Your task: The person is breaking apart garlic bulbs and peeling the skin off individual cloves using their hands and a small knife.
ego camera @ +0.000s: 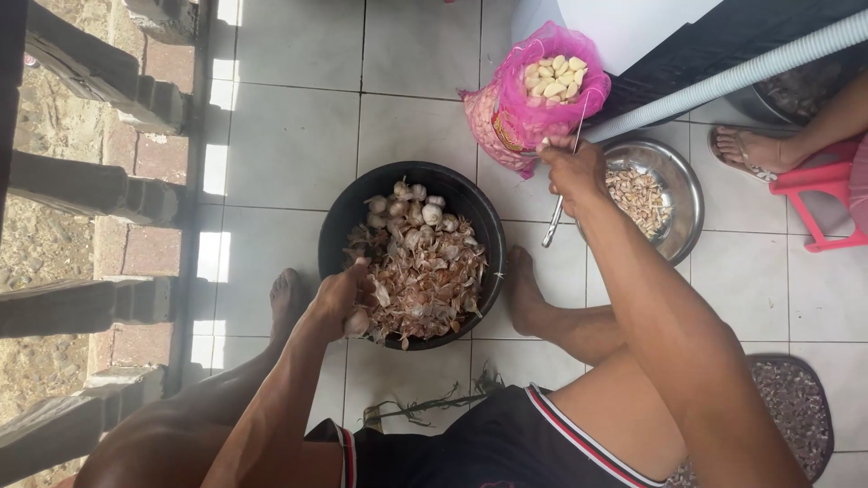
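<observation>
Garlic (418, 262) under left hand (342, 298); right hand (571, 167) holds knife (553, 221).

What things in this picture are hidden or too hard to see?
Head view, the only one:
- What the left hand grips: its fingers are buried in the garlic skins of the black bowl.
- The tip of the metal tool in the right hand: too thin to tell.
- The other person: the right edge shows only a foot and part of a leg.
- The grey pot: cut off behind the white hose.
</observation>
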